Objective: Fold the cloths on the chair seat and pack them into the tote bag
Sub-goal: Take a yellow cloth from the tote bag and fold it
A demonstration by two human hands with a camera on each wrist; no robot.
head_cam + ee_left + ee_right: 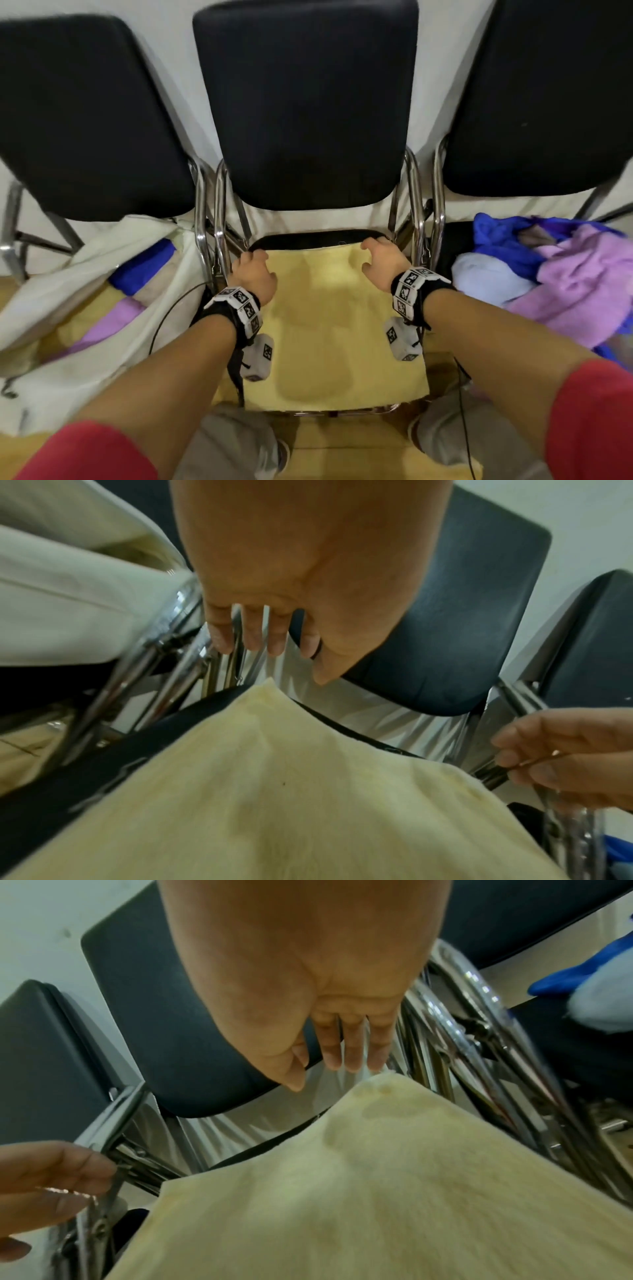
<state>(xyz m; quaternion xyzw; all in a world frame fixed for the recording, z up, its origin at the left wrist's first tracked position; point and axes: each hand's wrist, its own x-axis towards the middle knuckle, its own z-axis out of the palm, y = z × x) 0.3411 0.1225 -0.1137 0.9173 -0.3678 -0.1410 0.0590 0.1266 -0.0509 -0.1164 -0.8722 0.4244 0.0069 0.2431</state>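
Note:
A pale yellow cloth (329,329) lies spread flat over the black seat of the middle chair (315,240). My left hand (255,270) hovers over its far left corner (267,691), fingers relaxed and apart from the cloth. Over the far right corner (383,1085) hangs my right hand (380,257), fingers loosely extended and holding nothing. The cream tote bag (68,342) sits on the left chair with folded blue, beige, purple and yellow cloths inside.
A heap of unfolded blue, light blue and purple cloths (555,274) lies on the right chair. Chrome chair frames (205,219) stand close on both sides of the middle seat. Black backrests (308,99) rise behind. My knees are just below the seat's front edge.

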